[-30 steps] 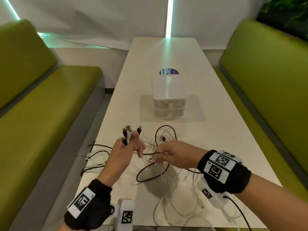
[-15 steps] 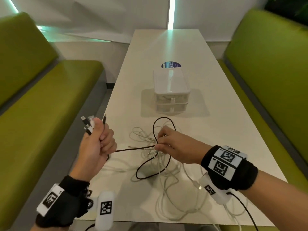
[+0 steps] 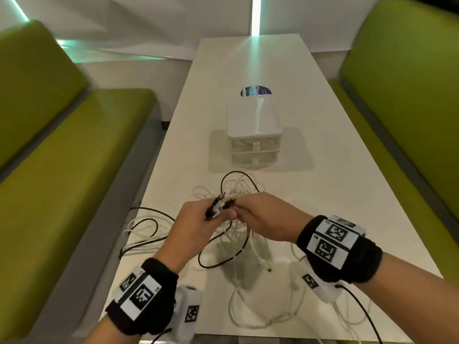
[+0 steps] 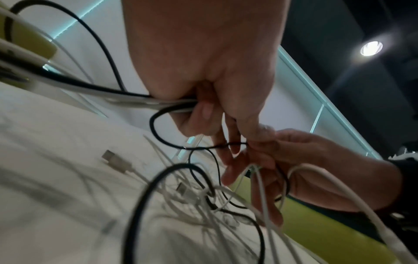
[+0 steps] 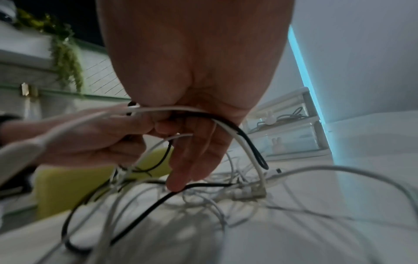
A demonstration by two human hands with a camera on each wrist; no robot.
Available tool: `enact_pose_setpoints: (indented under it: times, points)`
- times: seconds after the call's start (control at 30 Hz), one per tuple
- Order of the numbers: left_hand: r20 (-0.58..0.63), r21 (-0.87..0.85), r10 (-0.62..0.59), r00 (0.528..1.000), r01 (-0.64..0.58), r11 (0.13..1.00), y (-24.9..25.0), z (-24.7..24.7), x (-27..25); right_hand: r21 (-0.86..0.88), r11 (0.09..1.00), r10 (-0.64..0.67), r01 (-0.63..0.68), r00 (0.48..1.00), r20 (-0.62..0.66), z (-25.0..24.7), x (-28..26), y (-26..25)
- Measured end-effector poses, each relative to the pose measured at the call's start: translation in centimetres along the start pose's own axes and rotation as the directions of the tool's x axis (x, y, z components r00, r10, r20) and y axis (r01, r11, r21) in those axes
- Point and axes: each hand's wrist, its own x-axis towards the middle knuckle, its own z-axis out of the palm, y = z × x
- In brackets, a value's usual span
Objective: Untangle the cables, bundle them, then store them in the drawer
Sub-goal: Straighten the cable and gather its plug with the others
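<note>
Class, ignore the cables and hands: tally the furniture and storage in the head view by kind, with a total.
Green benches: 2, left and right
White table: 1
Drawer unit: 1
Total: 4

The left hand (image 3: 196,219), out by the tabletop's (image 3: 310,194) left edge half a second ago, has swung back inward. Its gripped cable plugs (image 3: 218,207) now meet the right hand (image 3: 263,217), which has closed on them.

This looks like a seating booth in a cafe or office lounge. Green padded benches (image 3: 74,135) stand on both sides of a long white table (image 3: 323,194). Light strips (image 3: 255,16) run along the white walls.
</note>
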Motion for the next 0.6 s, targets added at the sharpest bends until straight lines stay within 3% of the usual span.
enact_pose_setpoints:
  times: [0.23, 0.3, 0.4, 0.5, 0.6]
  points:
    - [0.093, 0.326, 0.053, 0.994, -0.080, 0.942, 0.7, -1.2, 0.9, -0.209, 0.978, 0.056, -0.025, 0.988, 0.143, 0.4, -0.2, 1.0]
    - [-0.026, 0.342, 0.069, 0.997, -0.056, 0.938, 0.4, -2.9, 0.9, -0.274, 0.959, 0.119, -0.071, 0.980, 0.162, 0.2, -0.5, 1.5]
    - [-0.224, 0.293, -0.005, 0.975, 0.072, 0.953, -0.8, -6.6, 0.9, -0.309, 0.940, 0.192, -0.141, 0.971, 0.142, 0.1, -1.1, 2.1]
    - [-0.207, 0.358, -0.059, 0.977, 0.132, 0.924, -2.5, -8.0, 0.8, -0.292, 0.943, 0.200, -0.159, 0.973, 0.116, 0.5, -0.7, 1.6]
    - [-0.263, 0.349, -0.084, 0.961, 0.176, 0.920, -3.4, -8.4, 0.6, -0.272, 0.949, 0.193, -0.157, 0.975, 0.113, 1.4, -0.2, 0.8]
